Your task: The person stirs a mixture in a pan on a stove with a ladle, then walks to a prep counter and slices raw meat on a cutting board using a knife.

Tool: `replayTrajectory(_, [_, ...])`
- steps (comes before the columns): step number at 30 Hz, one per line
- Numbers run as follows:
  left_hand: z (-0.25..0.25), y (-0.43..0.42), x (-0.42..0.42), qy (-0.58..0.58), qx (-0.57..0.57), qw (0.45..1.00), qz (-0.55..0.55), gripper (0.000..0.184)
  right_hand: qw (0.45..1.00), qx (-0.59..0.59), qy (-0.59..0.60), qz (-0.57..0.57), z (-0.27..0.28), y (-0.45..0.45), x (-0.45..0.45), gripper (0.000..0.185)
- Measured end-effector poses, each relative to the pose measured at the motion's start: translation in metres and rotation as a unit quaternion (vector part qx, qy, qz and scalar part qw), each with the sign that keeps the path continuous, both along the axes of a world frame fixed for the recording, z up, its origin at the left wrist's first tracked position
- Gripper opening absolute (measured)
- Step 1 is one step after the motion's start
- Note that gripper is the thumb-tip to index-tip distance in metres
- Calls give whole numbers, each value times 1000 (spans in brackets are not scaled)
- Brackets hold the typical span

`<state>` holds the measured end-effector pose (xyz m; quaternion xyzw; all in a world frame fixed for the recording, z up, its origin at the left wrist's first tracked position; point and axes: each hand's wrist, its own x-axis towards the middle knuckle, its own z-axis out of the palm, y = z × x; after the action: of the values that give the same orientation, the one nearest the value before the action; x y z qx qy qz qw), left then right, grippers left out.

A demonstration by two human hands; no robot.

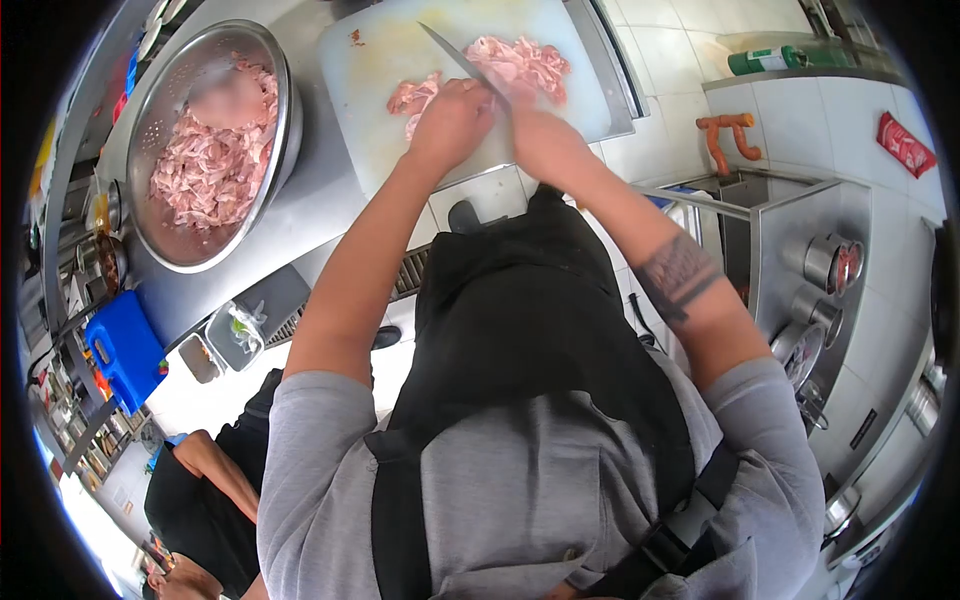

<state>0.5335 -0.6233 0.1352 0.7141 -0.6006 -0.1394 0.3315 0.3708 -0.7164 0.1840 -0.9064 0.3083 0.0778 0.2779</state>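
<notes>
A knife (460, 57) points away and to the left over a white cutting board (365, 130), its handle inside my closed right hand (552, 148). My left hand (454, 124) is closed with curled fingers close beside the blade, on some raw meat; the fingertips are partly hidden. Pink sliced raw meat (525, 68) lies on the board beyond my right hand, and a smaller portion of raw meat (415, 97) is at the left hand's far side. The right hand is slightly blurred.
Left of the board, a large metal colander (283, 130) holds a heap of similar raw meat on the steel counter (318, 190). A blue plastic container (125, 350) and a grey bin (275, 300) are lower left. Another person (215, 490) in black is nearby.
</notes>
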Motion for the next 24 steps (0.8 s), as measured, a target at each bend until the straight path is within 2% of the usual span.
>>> replayTrajectory(1, [0,0,1,-6,8,1000,-1,22,1000,-2,-3,1,-5,-7,11,19])
replayTrajectory(3, [1,2,5,-27,28,999,-6,22,994,-47,-100,15,-8,-14,27,19])
replayTrajectory(4, [2,3,7,-45,49,998,-11,22,993,-49,-102,17,-7,-16,26,19])
replayTrajectory(6, [22,14,11,-51,6,999,-10,21,998,-58,-1,3,5,-25,18,20])
replayTrajectory(8, [31,33,13,-56,-32,998,-10,19,998,-53,-19,-15,21,-22,-1,21])
replayTrajectory(10, [25,50,14,-16,-83,981,175,19,999,-20,-18,-36,38,-2,-22,22])
replayTrajectory(11, [22,58,15,-16,-84,981,176,19,999,4,1,-35,46,9,-32,21])
replayTrajectory(13, [14,67,19,-49,-25,976,212,24,1000,22,-4,-18,25,28,-57,20])
replayTrajectory(15, [6,63,9,-30,-59,974,218,24,999,43,-6,-1,10,25,-71,20])
replayTrajectory(17, [7,58,-8,-13,-89,970,226,23,997,10,-11,-79,4,12,-78,19])
replayTrajectory(19, [20,58,-27,244,56,938,240,24,996,8,-13,-84,24,13,-73,20])
replayTrajectory(23, [27,58,-18,184,91,952,225,23,997,35,-11,-72,24,24,-80,22])
replayTrajectory(24, [21,56,-9,83,-4,978,190,22,997,53,-14,-56,20,27,-82,23])
